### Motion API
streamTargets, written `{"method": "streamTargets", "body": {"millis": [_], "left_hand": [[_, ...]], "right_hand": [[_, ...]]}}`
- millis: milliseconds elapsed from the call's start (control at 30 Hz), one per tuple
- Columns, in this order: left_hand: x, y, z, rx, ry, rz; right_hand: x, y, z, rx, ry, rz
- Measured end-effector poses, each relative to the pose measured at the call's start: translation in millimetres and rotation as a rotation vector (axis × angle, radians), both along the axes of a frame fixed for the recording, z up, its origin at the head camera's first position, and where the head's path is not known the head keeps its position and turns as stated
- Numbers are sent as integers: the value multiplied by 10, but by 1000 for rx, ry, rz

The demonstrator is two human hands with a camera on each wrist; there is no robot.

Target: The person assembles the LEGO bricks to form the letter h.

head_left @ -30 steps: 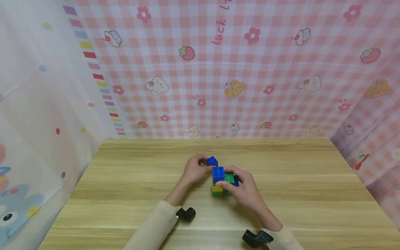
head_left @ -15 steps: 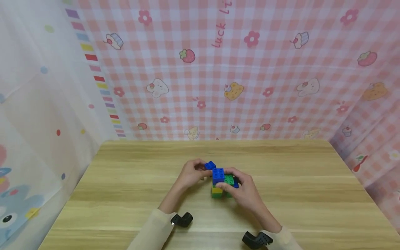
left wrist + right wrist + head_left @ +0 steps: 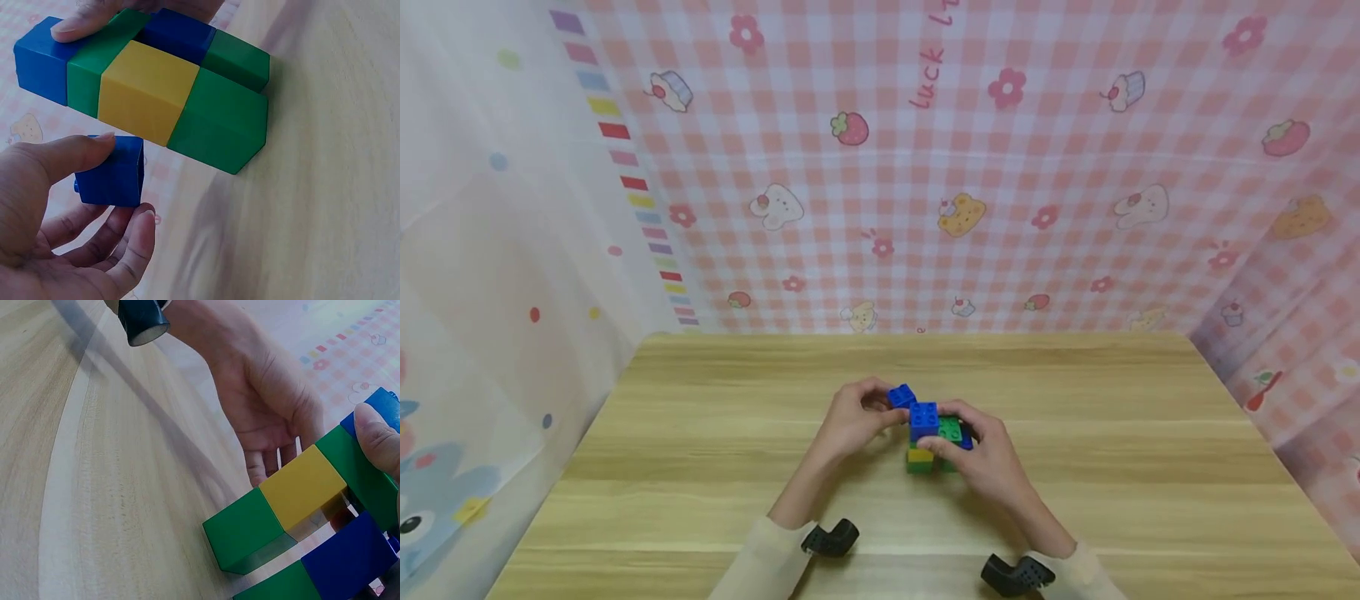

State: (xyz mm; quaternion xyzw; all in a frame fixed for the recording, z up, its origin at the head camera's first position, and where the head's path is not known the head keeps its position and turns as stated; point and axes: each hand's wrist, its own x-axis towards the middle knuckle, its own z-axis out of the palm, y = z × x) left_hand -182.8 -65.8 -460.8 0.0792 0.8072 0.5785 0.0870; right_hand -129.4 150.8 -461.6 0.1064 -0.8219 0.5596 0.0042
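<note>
My left hand (image 3: pixel 852 419) pinches a loose blue building block (image 3: pixel 112 172) between thumb and fingertips; its hollow underside faces the built blocks, with a gap between. My right hand (image 3: pixel 992 446) grips the upper part of a block structure (image 3: pixel 921 455) standing on the table. In the left wrist view, one column has a green block (image 3: pixel 219 119) at the bottom, a yellow block (image 3: pixel 150 90) above, then a green bridging block and a blue block (image 3: pixel 42 61) on top. The shorter column is a green block (image 3: pixel 237 59) under a dark blue block (image 3: pixel 178 36). My right thumb presses near the top.
The wood-grain table (image 3: pixel 715 450) spreads around both hands. A pink checked cloth (image 3: pixel 895 167) hangs behind its far edge, and a pale curtain (image 3: pixel 572 275) hangs at the left. Black wrist mounts (image 3: pixel 831 538) sit on both sleeves.
My left hand has drawn slightly left and toward me, carrying the loose blue block, which has turned a little. My right hand and the structure stay in place.
</note>
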Motion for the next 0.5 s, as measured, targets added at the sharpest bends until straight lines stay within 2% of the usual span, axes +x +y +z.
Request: {"method": "streamTargets", "body": {"millis": [200, 500], "left_hand": [[58, -51, 111, -1, 28, -9], [60, -74, 243, -18, 75, -14]], "right_hand": [[7, -9, -1, 6, -8, 2], [-1, 16, -2, 0, -12, 0]]}}
